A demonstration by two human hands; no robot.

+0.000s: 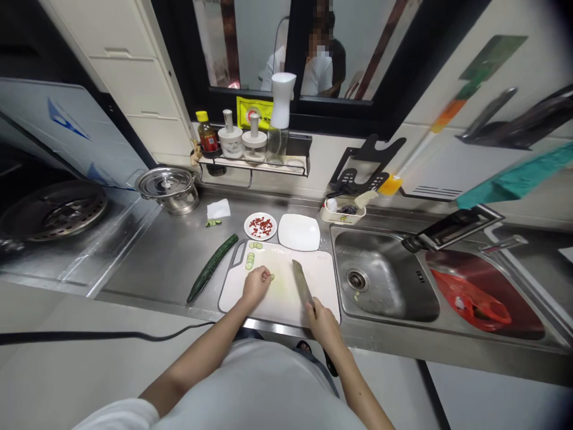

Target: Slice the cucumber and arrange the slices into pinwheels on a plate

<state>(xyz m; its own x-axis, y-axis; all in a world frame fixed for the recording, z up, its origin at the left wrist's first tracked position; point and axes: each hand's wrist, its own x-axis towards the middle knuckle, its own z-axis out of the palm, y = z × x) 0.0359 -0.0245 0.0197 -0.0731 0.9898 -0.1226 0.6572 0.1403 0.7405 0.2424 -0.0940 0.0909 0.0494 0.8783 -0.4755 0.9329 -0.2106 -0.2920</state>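
My right hand (323, 323) is wrapped round the handle of a kitchen knife (301, 280), whose blade points away from me over the right half of the white cutting board (286, 304). On the board's left half, the fingers of my left hand (258, 283) are pinched together on a small cucumber slice (272, 277). More cucumber slices (249, 261) lie in a short row near the board's upper left corner. A whole cucumber (212, 269) rests on the steel counter, left of the board.
Behind the board stand a plate of chopped red pieces (253, 233) and a white square plate (299, 232). A steel sink (380, 280) adjoins on the right; a red plastic bag (474, 301) lies in the second basin. A lidded pot (179, 197) and a white tissue (218, 209) are at back left.
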